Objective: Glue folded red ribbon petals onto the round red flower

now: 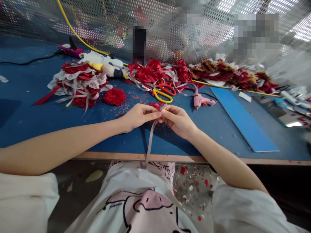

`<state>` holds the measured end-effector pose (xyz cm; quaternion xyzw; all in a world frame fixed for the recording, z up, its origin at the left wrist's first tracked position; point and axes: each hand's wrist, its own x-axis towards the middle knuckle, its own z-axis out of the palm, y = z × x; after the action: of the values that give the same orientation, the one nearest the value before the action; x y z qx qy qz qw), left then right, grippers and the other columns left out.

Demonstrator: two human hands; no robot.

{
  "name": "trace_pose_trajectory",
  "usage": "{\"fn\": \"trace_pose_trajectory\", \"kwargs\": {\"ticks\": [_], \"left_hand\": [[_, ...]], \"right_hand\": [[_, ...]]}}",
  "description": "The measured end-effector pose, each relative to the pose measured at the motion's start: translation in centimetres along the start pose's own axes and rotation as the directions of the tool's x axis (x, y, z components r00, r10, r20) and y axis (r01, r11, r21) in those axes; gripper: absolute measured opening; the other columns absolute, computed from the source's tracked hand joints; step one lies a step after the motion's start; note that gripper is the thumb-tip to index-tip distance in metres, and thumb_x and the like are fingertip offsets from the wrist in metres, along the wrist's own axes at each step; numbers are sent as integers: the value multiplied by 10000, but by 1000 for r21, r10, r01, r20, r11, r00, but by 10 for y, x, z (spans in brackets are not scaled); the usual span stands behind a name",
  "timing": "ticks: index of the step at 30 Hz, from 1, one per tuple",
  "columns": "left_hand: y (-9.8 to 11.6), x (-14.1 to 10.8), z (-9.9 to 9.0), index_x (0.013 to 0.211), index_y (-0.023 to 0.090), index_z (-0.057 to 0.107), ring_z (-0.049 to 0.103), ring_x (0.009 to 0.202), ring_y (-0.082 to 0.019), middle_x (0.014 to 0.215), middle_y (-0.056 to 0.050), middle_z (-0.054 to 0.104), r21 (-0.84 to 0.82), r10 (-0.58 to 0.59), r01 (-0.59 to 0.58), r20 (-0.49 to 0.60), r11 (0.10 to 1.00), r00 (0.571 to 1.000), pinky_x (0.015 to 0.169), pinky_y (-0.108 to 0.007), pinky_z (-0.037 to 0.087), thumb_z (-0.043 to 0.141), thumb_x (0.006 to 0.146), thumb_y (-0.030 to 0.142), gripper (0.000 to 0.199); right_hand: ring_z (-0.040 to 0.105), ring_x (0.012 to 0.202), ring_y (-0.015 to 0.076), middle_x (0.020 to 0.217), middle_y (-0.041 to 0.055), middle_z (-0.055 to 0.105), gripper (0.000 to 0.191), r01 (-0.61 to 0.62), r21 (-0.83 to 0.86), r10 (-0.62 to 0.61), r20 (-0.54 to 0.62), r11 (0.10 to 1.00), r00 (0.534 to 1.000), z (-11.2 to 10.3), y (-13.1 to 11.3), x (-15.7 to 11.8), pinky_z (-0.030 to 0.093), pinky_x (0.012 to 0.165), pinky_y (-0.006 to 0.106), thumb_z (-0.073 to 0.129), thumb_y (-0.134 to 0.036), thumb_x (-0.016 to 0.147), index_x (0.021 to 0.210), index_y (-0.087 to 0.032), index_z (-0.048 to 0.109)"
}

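Observation:
My left hand [143,116] and my right hand [178,120] meet over the blue table, thumbs and fingers pinched together. Between them runs a thin pale grey ribbon [151,137], whose long tail hangs over the table edge onto my lap. A bit of red ribbon [156,105] shows just behind the fingertips; whether it is held I cannot tell. Just beyond lie scissors [163,96] with one yellow and one orange handle. A round red ruffled flower [114,97] rests to the left of them.
White lace and red rosettes [80,82] are piled at left. Behind lies a heap of red ribbon [155,71]. A pink glue gun [202,101], a light blue board [245,119] and brown-red trimmings [230,72] are to the right. A perforated metal screen [160,35] stands behind.

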<state>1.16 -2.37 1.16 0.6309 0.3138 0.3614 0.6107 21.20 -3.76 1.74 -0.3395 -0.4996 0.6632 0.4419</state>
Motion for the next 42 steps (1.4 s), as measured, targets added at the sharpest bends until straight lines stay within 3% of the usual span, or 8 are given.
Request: {"fn": "trace_pose_trajectory", "kwargs": {"ticks": [14,30,42], "left_hand": [[2,-1,1,903,185,865,763,894,-165,942,-55,851,7,-25,25,-25,1000,999,884,-269,569,844,838,355,184],[3,-1,1,894,174,855,757,900,-183,965,-77,847,-9,-35,35,-19,999,999,896,-305,580,875,793,429,275],[1,-2,7,840,150,829,667,683,-119,789,-39,798,-35,-54,47,-215,998,975,705,-255,562,904,738,396,277]], "right_hand": [[605,705,106,748,-23,658,353,-28,-20,27,-13,999,1000,-2,0,-1,509,725,279,942,-466,743,791,-209,705],[597,706,109,762,-28,638,391,-11,-39,10,-34,999,999,0,0,-1,520,735,295,941,-504,726,804,-221,682],[579,679,101,723,-28,651,378,17,-63,-24,-116,998,993,-1,-1,0,493,696,277,949,-494,711,822,-212,724]]}}
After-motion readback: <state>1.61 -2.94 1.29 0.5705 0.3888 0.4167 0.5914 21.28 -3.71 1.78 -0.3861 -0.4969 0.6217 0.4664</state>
